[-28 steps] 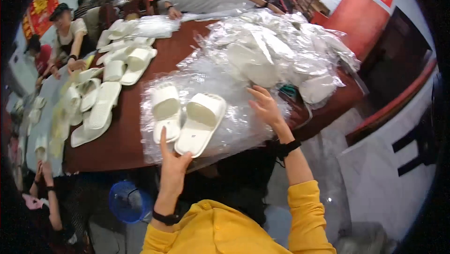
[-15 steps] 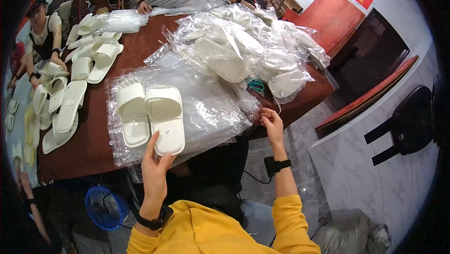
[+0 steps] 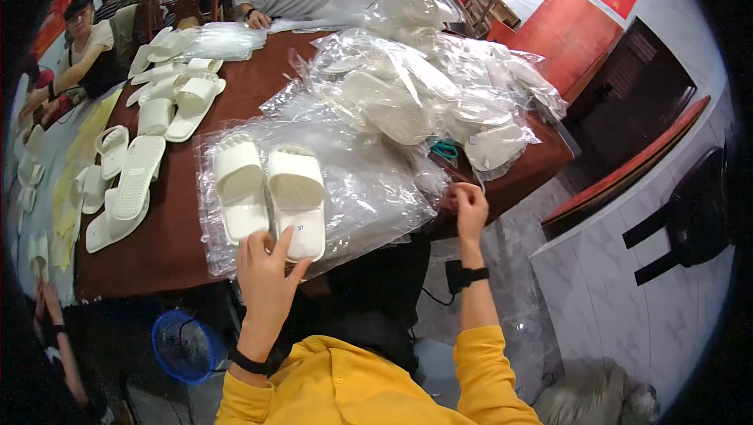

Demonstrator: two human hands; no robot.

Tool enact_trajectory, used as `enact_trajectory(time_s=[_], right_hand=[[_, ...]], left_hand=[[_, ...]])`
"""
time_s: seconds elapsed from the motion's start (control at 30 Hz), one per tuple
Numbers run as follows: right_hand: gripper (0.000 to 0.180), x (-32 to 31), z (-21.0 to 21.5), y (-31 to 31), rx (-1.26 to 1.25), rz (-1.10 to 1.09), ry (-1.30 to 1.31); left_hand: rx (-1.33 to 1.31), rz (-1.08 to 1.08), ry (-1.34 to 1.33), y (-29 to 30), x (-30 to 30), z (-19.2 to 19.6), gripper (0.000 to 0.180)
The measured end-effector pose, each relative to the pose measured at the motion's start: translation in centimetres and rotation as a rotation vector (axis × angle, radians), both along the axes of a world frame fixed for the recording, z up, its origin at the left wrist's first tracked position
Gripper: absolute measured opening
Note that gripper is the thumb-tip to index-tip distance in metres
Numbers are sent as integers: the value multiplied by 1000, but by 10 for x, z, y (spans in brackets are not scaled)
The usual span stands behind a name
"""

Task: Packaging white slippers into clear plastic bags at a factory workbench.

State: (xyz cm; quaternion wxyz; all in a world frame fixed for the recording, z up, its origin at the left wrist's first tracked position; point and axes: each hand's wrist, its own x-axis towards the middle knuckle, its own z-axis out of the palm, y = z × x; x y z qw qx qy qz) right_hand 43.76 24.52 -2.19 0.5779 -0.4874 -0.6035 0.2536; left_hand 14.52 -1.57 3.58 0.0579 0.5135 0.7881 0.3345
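A pair of white slippers [image 3: 296, 190] lies side by side, straps up, on a stack of clear plastic bags [image 3: 353, 190] at the table's front edge. My left hand [image 3: 267, 272] is at their heels. Its thumb and index finger close around the heel corner of the right slipper, while the other fingers touch the left one's heel. My right hand [image 3: 471, 209] pinches at the right edge of the bags, finger and thumb closed on the plastic. Just beyond it are teal-handled scissors [image 3: 444, 149], partly covered by bags.
Bagged white slippers [image 3: 408, 96] form a heap at the back right. Loose white slippers [image 3: 137, 178] are spread along the left of the brown table [image 3: 188, 213]. Two people sit across and to the left. A blue bin [image 3: 184, 346] stands below, left; a black chair [image 3: 690, 221] at right.
My left hand has shifted from the right slipper's heel to both heels, and the slippers sit slightly farther apart. The far person lifts bagged slippers; the person at left has withdrawn from the loose slippers.
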Motion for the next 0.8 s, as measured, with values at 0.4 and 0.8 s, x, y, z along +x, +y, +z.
enact_trajectory(time_s=[0.4, 0.8], right_hand=[[12, 153, 108, -112, 19, 770, 1555], [13, -31, 129, -184, 60, 581, 131]], left_hand=[[106, -178, 277, 15, -32, -28, 65], [253, -256, 243, 4, -22, -3, 52]])
